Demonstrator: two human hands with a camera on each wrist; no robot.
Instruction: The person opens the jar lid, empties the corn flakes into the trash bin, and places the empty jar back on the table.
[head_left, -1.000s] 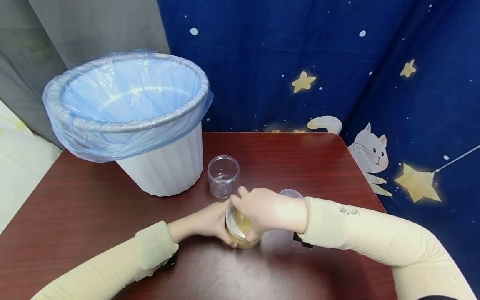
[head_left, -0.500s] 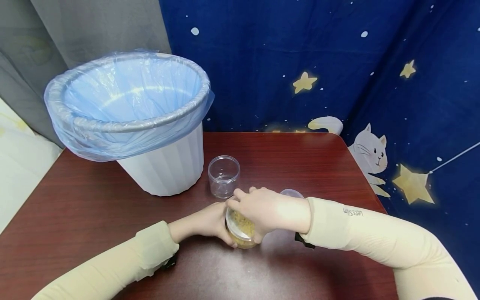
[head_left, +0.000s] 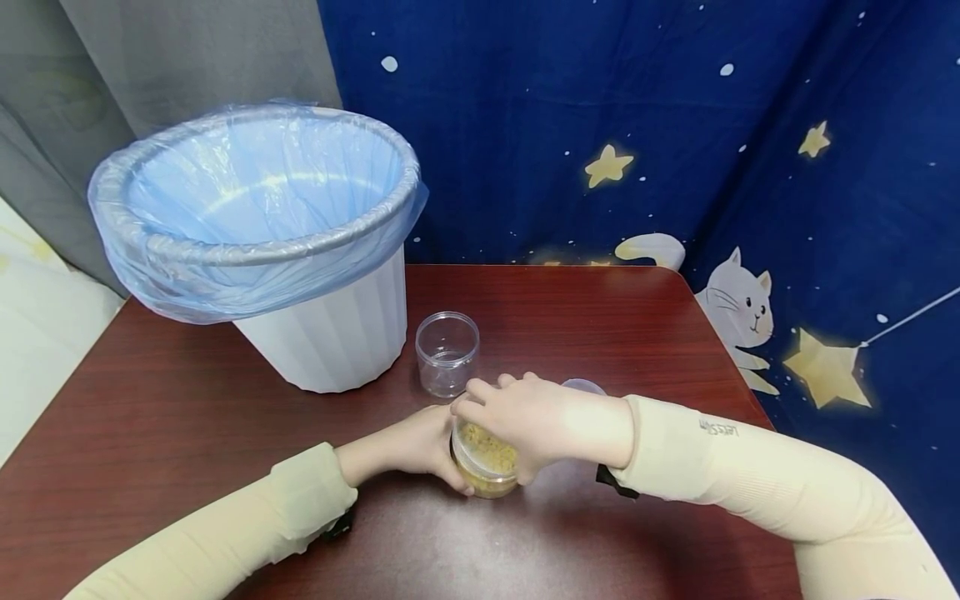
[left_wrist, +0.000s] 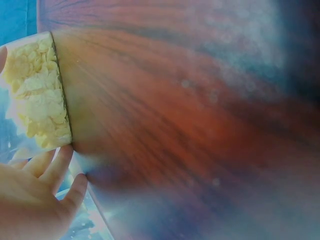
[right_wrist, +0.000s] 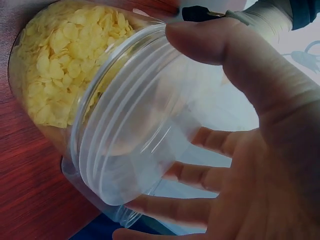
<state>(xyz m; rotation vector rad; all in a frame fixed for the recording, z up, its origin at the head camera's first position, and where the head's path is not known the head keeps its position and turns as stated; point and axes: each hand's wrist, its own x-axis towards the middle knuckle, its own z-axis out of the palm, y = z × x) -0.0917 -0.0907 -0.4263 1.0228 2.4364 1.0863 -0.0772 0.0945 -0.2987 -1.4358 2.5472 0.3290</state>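
A clear round jar (head_left: pixel 493 486) with yellow flakes (right_wrist: pixel 70 65) in it stands on the table, and its side also shows in the left wrist view. My left hand (head_left: pixel 423 446) grips the jar around its left side. Over the jar's mouth sits a clear ridged lid (right_wrist: pixel 137 120). My right hand (head_left: pixel 543 421) holds that lid from above, its thumb on one side of the rim and its fingers spread along the opposite side. The right hand hides part of the lid in the head view.
Behind the hands stands an open clear jar (head_left: pixel 447 354). A white bin (head_left: pixel 337 342) with a blue liner (head_left: pixel 262 208) rises at the back left. Past my right wrist, a clear round piece (head_left: pixel 583 386) shows partly. The dark red table (head_left: pixel 585 308) ends at a curtain.
My right hand has turned a little on the lid, and its wrist has shifted slightly right. More of the lid's top shows now. The left hand and jar stay put.
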